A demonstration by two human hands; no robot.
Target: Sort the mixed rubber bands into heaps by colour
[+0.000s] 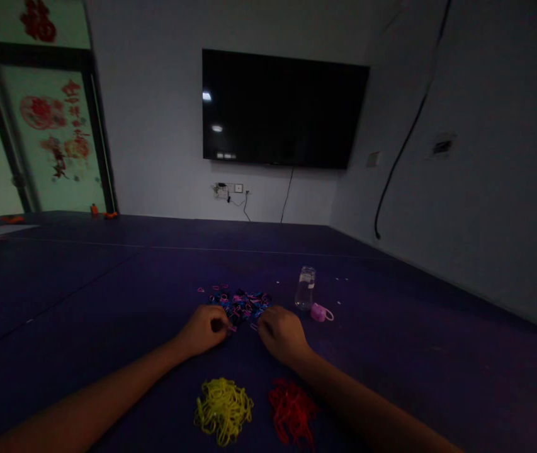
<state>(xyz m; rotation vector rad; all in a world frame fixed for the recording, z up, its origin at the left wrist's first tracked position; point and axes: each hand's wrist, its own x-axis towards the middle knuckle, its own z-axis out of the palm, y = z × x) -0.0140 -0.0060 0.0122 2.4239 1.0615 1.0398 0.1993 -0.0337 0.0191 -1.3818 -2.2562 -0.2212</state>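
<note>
A mixed pile of small blue, pink and dark loops point(242, 304), perhaps rubber bands, lies on the purple surface beyond my hands. My left hand point(203, 330) is closed in a pinch at the pile's near left edge, with a small pink loop point(232, 328) at its fingertips. At the near right edge, my right hand point(283, 332) is also pinched. A thin pale loop point(254, 326) shows by its fingertips; whether they grip it is unclear. Closer to me are a heap of yellow loops point(223, 409) and, beside my right forearm, a heap of red loops point(291, 410).
A clear bottle point(305, 289) stands uncapped behind my right hand, with a pink lid point(319, 313) beside it. A few pink loops point(215, 287) and small white bits lie scattered. A television point(284, 110) hangs on the far wall, and a dark cable point(403, 148) runs down the right wall.
</note>
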